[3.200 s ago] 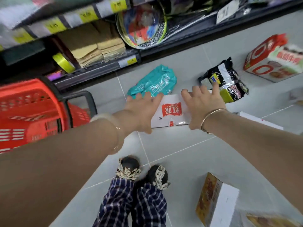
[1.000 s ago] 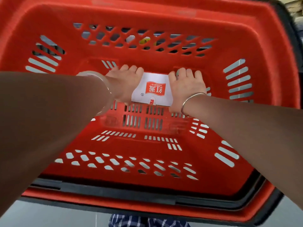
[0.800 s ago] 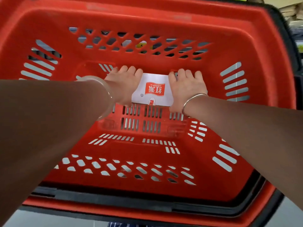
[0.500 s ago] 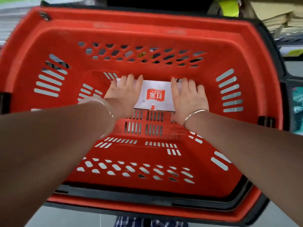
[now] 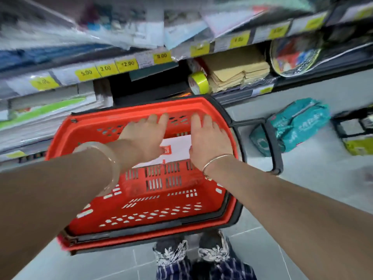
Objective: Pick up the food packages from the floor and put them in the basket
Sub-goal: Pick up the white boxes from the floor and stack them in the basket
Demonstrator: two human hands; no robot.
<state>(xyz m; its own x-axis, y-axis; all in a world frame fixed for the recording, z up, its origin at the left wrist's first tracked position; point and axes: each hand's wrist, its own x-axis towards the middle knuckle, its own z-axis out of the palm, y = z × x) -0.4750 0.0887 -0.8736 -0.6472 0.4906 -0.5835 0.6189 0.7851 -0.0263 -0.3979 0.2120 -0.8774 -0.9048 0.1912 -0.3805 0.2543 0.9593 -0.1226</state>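
Hands (image 5: 145, 138) flat, fingers straight, over basket (image 5: 141, 225)

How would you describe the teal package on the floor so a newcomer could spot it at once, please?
Start at the red basket in front of the shelves. Just past its dark handle, to the right, the teal package lies on the grey floor. It is the only soft teal bag; its right-hand neighbour is dark and yellow.

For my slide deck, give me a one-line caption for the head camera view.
Both open hands, left and right, hover above a white package lying in the red basket.
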